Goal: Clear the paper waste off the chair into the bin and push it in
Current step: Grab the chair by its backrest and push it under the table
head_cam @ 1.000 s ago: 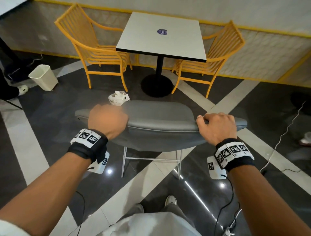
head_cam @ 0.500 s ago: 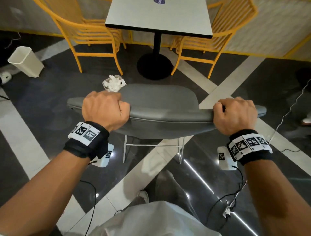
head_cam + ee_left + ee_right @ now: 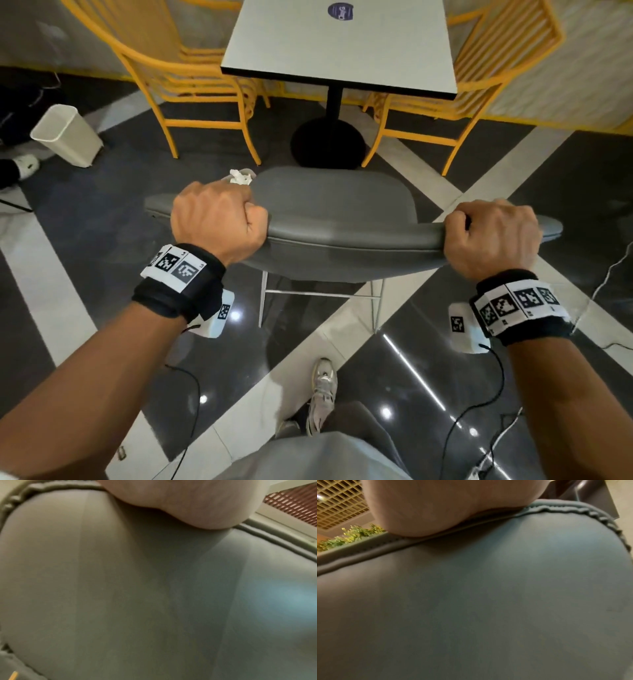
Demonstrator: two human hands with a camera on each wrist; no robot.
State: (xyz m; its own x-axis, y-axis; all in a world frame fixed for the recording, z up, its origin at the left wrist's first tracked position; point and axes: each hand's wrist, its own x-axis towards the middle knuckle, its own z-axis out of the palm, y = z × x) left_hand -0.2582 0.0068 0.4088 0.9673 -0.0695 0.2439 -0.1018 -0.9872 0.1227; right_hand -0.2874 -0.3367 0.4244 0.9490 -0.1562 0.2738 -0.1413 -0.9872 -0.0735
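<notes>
I stand behind a grey padded chair [image 3: 335, 205]. My left hand [image 3: 219, 222] grips the top edge of its backrest on the left, and my right hand [image 3: 493, 236] grips that edge on the right. Crumpled white paper [image 3: 241, 177] shows just past my left knuckles, at the chair's far left; whether it lies on the seat or beyond it I cannot tell. A cream bin [image 3: 66, 135] stands on the floor far left. Both wrist views are filled by the grey chair back [image 3: 154, 595] [image 3: 488, 601] with the heel of a hand at the top.
A white square table [image 3: 339, 48] on a black pedestal stands straight ahead, flanked by two yellow wire chairs [image 3: 185, 85] [image 3: 486, 85]. Cables [image 3: 479, 411] trail over the glossy dark floor by my feet. Someone's shoe [image 3: 24, 166] is at the far left.
Both hands closed round the backrest's top edge. The chair and I have come closer to the table, and the paper has slid partly out of sight behind my left hand.
</notes>
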